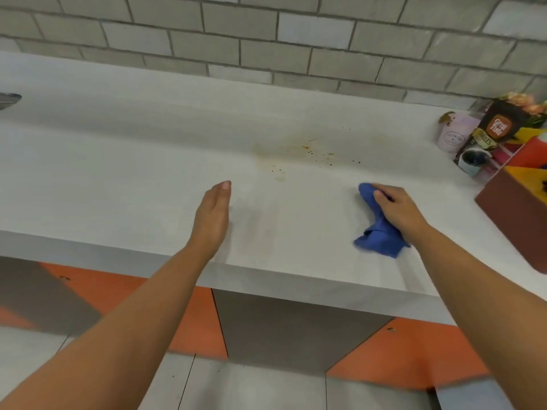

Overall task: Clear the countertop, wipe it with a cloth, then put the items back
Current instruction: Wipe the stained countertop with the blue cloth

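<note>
Between ten and eleven o'clock from the blue cloth (380, 232) lay the brown stain (296, 153). The right hand (396, 210), nearer, gripped it; the left hand (213, 220) was flat, fingers straight.

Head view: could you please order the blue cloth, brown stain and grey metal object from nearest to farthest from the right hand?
1. The blue cloth, gripped by the right hand.
2. The brown stain, farther back.
3. The grey metal object, far left edge.
</note>
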A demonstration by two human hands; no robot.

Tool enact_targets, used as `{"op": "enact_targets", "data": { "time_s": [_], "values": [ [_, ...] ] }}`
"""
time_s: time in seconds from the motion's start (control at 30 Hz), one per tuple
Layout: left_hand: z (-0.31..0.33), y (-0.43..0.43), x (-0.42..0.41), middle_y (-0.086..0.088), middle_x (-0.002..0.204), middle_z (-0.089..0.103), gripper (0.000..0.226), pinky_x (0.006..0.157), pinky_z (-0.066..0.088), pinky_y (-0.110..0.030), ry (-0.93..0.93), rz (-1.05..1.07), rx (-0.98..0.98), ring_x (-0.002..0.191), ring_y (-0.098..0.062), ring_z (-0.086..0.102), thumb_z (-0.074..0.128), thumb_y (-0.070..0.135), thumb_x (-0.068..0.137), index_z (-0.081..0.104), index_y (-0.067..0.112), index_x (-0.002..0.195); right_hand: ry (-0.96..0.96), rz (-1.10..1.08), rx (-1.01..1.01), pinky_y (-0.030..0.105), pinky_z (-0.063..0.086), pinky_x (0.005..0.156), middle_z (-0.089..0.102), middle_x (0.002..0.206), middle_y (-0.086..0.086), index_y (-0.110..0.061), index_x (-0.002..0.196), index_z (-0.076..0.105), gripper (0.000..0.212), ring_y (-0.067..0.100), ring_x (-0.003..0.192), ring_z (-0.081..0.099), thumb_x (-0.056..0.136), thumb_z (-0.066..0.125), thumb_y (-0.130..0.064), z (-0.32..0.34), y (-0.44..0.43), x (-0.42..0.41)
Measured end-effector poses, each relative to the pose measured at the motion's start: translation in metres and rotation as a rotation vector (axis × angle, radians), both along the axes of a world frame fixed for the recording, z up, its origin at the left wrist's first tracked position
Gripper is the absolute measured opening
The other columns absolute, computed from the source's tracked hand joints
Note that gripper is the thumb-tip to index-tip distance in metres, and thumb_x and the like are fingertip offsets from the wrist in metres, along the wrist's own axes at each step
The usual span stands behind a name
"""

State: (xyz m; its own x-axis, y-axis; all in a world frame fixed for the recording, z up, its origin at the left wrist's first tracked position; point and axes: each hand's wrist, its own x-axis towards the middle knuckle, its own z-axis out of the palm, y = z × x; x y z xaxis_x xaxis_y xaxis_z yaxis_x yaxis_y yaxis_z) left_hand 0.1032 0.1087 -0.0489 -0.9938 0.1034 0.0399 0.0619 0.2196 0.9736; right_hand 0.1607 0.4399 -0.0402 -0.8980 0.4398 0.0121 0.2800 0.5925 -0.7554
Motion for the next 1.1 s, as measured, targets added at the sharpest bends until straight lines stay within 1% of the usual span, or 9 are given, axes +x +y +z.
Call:
{"op": "enact_targets", "data": {
  "time_s": [0.1,0.23,0.47,0.53,0.63,0.73,0.87,0.97,1.1],
  "values": [
    [-0.007,0.000,0.004,0.006,0.143,0.042,0.049,0.113,0.027,-0.034,-0.005,-0.072,-0.047,0.132,-0.011,0.038,0.030,0.047,0.098,0.040,0.023,0.139,-0.307,-0.108,0.360,0.046,0.026,0.109,0.032,0.149,0.010,-0.026,0.138,0.041,0.051,0.028,0.137,0.029,0.094,0.034,-0.050,-0.027,-0.007,-0.008],
    [-0.010,0.004,0.005,0.006,0.143,0.042,0.047,0.113,0.027,-0.032,-0.018,-0.094,-0.037,0.132,-0.011,0.038,0.031,0.045,0.099,0.041,0.023,0.139,-0.157,0.105,0.475,0.037,0.024,0.112,0.021,0.156,0.006,-0.028,0.147,0.027,0.051,0.025,0.141,0.025,0.098,0.037,-0.041,-0.034,-0.085,-0.002],
    [0.003,0.035,-0.001,0.001,0.139,0.047,0.043,0.110,0.030,-0.032,-0.012,-0.083,0.034,0.127,-0.016,0.043,0.031,0.037,0.100,0.046,0.017,0.135,0.128,0.554,0.161,0.015,0.028,0.098,0.060,0.124,0.009,-0.013,0.121,0.063,0.035,0.023,0.116,0.049,0.091,0.049,-0.003,-0.031,-0.189,0.048],
    [0.005,0.043,-0.005,-0.001,0.141,0.045,0.044,0.112,0.029,-0.036,-0.009,-0.071,0.018,0.129,-0.018,0.042,0.030,0.037,0.100,0.044,0.016,0.136,0.116,0.521,-0.007,0.007,0.032,0.094,0.061,0.123,0.006,-0.013,0.122,0.062,0.037,0.016,0.113,0.052,0.090,0.050,0.002,-0.016,-0.162,0.054],
    [0.001,0.060,-0.003,-0.001,0.145,0.041,0.046,0.111,0.025,-0.028,0.001,-0.085,-0.037,0.133,-0.017,0.038,0.029,0.038,0.100,0.041,0.015,0.139,0.207,0.180,-0.059,-0.002,0.033,0.087,0.058,0.127,0.004,-0.013,0.126,0.058,0.037,0.016,0.118,0.052,0.093,0.048,-0.001,0.003,-0.087,0.053],
    [-0.002,0.080,0.001,-0.004,0.143,0.040,0.044,0.099,0.023,-0.021,0.051,-0.073,-0.122,0.132,-0.018,0.037,0.030,0.035,0.101,0.041,0.014,0.138,0.102,-0.156,0.085,0.015,0.034,0.096,0.048,0.138,0.010,-0.013,0.135,0.049,0.039,0.026,0.126,0.045,0.096,0.044,-0.009,-0.005,0.006,0.046],
    [-0.007,0.103,-0.006,-0.009,0.143,0.039,0.044,0.103,0.025,-0.024,0.103,-0.012,-0.197,0.132,-0.022,0.038,0.030,0.031,0.101,0.041,0.010,0.138,-0.265,-0.319,0.289,0.047,0.020,0.112,0.028,0.151,0.012,-0.017,0.141,0.038,0.047,0.031,0.139,0.024,0.098,0.035,-0.034,-0.026,0.066,0.027],
    [-0.010,0.122,-0.018,-0.012,0.142,0.039,0.042,0.107,0.027,-0.030,0.137,0.087,-0.242,0.131,-0.025,0.038,0.030,0.027,0.101,0.043,0.006,0.136,-0.253,-0.192,0.389,0.044,0.017,0.115,0.020,0.155,0.009,-0.019,0.145,0.031,0.050,0.027,0.143,0.017,0.099,0.029,-0.040,-0.026,0.059,-0.005],
    [-0.011,0.152,-0.040,-0.017,0.142,0.039,0.042,0.109,0.026,-0.035,0.159,0.250,-0.300,0.132,-0.029,0.037,0.031,0.024,0.101,0.043,0.003,0.136,-0.126,0.251,0.401,0.029,0.013,0.115,0.021,0.156,0.006,-0.020,0.144,0.034,0.043,0.019,0.144,0.019,0.101,0.032,-0.026,-0.031,0.027,-0.020]
  ]
}}
